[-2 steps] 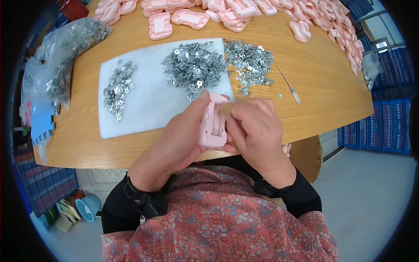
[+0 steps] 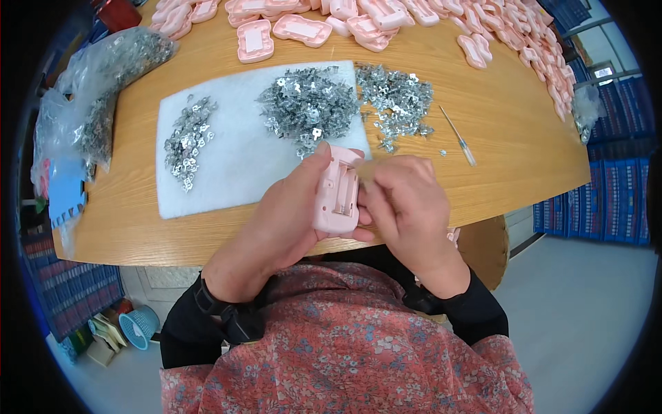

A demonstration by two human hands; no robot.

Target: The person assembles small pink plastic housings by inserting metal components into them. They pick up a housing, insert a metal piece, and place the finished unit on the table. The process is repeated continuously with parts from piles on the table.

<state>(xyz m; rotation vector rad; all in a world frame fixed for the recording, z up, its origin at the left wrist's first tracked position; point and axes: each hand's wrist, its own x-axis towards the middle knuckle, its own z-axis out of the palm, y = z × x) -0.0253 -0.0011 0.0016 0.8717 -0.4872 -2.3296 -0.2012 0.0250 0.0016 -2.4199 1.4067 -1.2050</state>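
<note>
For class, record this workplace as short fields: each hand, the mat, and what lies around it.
Left hand: holds a pink plastic casing
Right hand: at the casing's right side; anything pinched is unclear
White mat: two piles of small metal plates
Right of mat: slim pointed tool
Beyond mat: pink casings

This looks like a small-parts assembly workshop: loose metal pieces [image 2: 310, 103] lie heaped on the table beyond the left hand [image 2: 286, 214], pink plastic casings [image 2: 372, 31] are massed farther off, and blue racks [image 2: 586, 200] stand well right of the right hand [image 2: 412, 214].
</note>
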